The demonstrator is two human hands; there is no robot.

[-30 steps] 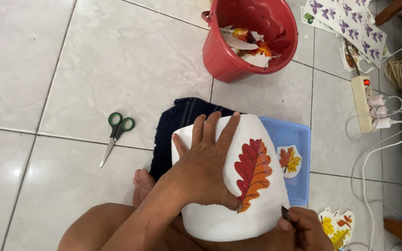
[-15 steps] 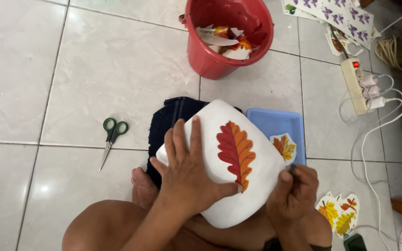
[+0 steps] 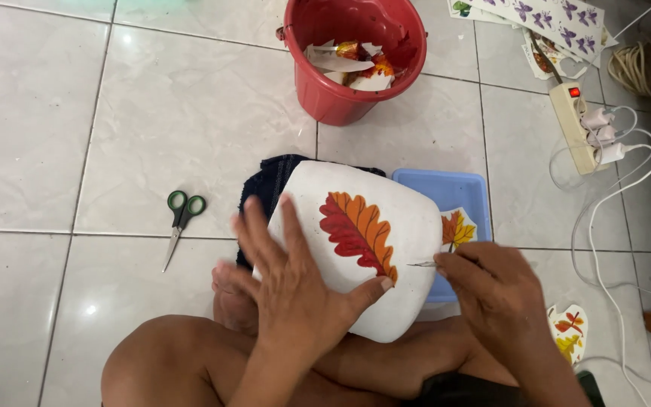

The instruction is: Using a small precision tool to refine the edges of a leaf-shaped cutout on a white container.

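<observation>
Pale tiled floor. Left hand [image 3: 295, 290] spread flat, steadying the white pot [image 3: 401, 226]; right hand [image 3: 491, 283] pinches a thin tool [image 3: 422, 264] beside the leaf decal [image 3: 357, 232], seemingly smoothing its edge.

There is a single view, from a camera on the person's head, looking steeply down over the lap onto a tiled floor [image 3: 114, 128]. It sits close: the bare knees fill the bottom edge, and the left hand [image 3: 295, 290] and right hand [image 3: 495, 290] lie low in the middle of the picture, at arm's length. The top of the picture faces away from the person, where a red bucket [image 3: 340, 90] is cut by the upper edge. A power strip [image 3: 578, 128] lies towards the right edge, green-handled scissors [image 3: 178, 226] left of centre.
</observation>
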